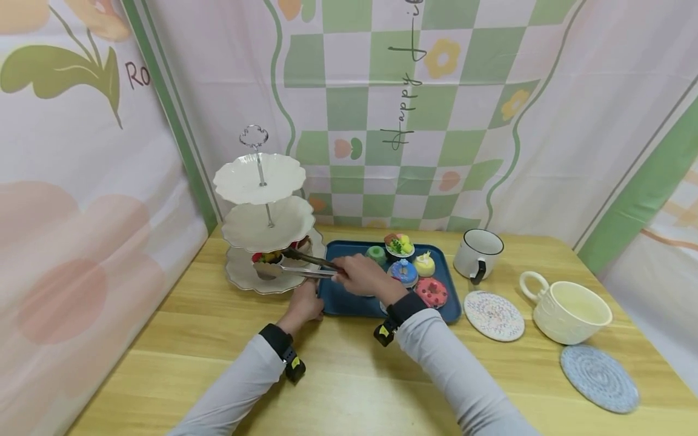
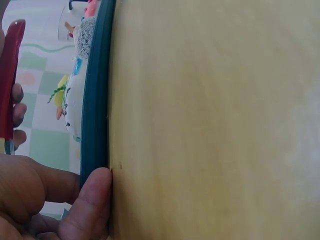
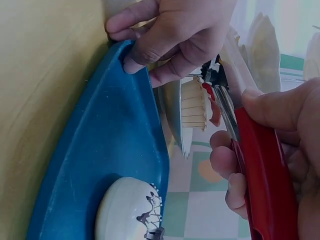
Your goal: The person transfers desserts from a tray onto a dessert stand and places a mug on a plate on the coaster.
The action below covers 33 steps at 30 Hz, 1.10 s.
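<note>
My left hand (image 1: 305, 303) pinches the front left corner of a blue tray (image 1: 349, 306), thumb inside the rim in the right wrist view. In my right hand (image 1: 364, 277) is a pair of tongs (image 1: 311, 272), gripped by its red handle (image 3: 265, 175). The tongs reach left over the bottom plate (image 1: 242, 275) of a white three-tier stand, their tips at a small fruit-topped tart (image 1: 267, 257). A second pastry (image 1: 302, 244) sits behind it, partly hidden. On the tray are a blue-iced donut (image 1: 402, 271), a pink donut (image 1: 432, 292) and several other toy-like sweets.
The stand's middle plate (image 1: 267, 224) and top plate (image 1: 259, 178) rise above the tong tips. Right of the tray stand a white mug (image 1: 474, 257) and a cream cup (image 1: 572, 312), with a speckled coaster (image 1: 494, 315) and a blue-grey coaster (image 1: 598, 378). A printed curtain hangs behind.
</note>
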Motion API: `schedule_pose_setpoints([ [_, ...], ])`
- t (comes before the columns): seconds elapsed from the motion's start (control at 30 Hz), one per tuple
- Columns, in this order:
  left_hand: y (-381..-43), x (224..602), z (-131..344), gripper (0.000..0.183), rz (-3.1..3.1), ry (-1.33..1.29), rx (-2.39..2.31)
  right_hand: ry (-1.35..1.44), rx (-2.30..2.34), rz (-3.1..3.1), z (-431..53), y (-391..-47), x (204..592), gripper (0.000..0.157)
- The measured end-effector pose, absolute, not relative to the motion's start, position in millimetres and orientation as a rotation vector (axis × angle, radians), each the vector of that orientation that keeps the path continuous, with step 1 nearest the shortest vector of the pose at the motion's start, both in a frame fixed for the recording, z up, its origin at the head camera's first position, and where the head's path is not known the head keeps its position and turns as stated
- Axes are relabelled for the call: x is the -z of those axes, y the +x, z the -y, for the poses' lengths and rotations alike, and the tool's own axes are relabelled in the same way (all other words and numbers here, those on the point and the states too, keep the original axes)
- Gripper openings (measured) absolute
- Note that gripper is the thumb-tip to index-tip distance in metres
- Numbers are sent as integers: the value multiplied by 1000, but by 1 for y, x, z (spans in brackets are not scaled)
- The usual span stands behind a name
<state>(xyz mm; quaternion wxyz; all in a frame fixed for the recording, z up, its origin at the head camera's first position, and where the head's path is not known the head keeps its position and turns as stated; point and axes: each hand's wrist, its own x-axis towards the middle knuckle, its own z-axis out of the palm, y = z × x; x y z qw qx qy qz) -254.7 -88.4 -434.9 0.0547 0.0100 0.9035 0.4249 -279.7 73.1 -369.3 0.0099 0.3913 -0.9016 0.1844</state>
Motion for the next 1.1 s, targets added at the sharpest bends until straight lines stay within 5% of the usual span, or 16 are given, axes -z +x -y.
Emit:
schedule_pose_setpoints([
  [0.33, -255, 435, 89, 51, -2758, 36, -1255, 1231, -545, 2839, -58, -286, 371, 18],
  [1.1, -255, 437, 89, 58, -2772, 48, -1263, 1218, -585, 2907, -52, -297, 378, 14],
])
